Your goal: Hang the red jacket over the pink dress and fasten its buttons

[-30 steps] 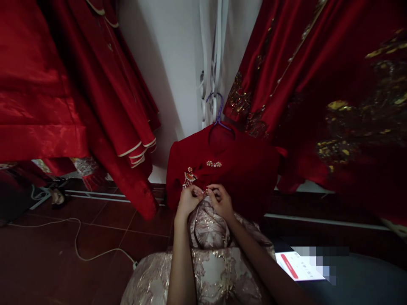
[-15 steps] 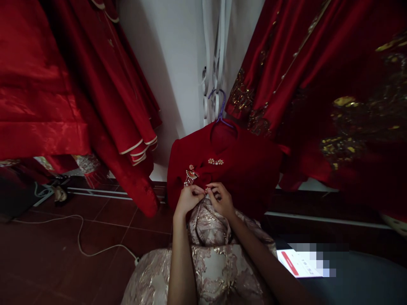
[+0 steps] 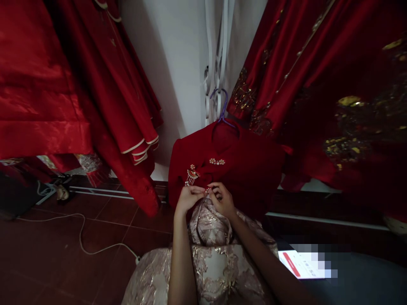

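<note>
Left hand [image 3: 189, 199]: thumb and fingertips pinched together on a small beaded ornament [image 3: 207, 192].
Right hand [image 3: 223, 201]: thumb and forefinger closed on the same piece from the opposite side.
Beaded ornament: at the front of the red garment [image 3: 251, 169], between both hands; possibly a clasp, its outline mostly covered by fingers.
Red garment: suspended from a purple hanger [image 3: 224, 106]; a beaded flower row [image 3: 217, 162] at its chest, a tasselled brooch [image 3: 192, 174] just above the left hand.
Lit screen [image 3: 302, 267]: near the right forearm; a red band and small characters, too blurred to read, partly pixelated.
Patterned fabric [image 3: 219, 262]: pale, metallic, below the hands.
</note>
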Demonstrator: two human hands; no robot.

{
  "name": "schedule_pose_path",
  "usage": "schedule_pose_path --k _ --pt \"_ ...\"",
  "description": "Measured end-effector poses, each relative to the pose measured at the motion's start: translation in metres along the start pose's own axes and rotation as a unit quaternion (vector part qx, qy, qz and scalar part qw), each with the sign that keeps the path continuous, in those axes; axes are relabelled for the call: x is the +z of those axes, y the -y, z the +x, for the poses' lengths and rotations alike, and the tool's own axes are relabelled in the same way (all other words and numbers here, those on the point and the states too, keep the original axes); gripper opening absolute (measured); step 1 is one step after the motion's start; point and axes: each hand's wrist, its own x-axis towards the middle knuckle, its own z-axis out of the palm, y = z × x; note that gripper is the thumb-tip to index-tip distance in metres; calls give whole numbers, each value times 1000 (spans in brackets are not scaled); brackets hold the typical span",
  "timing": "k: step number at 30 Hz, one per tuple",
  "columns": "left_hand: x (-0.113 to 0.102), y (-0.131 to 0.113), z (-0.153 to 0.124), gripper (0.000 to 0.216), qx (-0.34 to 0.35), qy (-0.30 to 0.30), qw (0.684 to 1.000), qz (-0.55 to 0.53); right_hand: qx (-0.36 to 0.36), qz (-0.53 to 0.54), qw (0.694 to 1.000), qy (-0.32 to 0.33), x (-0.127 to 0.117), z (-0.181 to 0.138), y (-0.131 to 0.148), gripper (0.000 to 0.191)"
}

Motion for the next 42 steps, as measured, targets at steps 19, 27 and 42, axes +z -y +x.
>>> schedule_pose_path --k 19,27,42 --pt "-17 4 0 22 141 -1 978 154 -77 -41 984 -155 -7 -3 2 11" --pt "-6 -5 -5 18 186 19 956 225 -34 -39 993 -107 -4 -4 -2 8" --pt "-1 -9 -6 22 162 5 965 204 -31 -71 992 -101 -3 1 1 12"
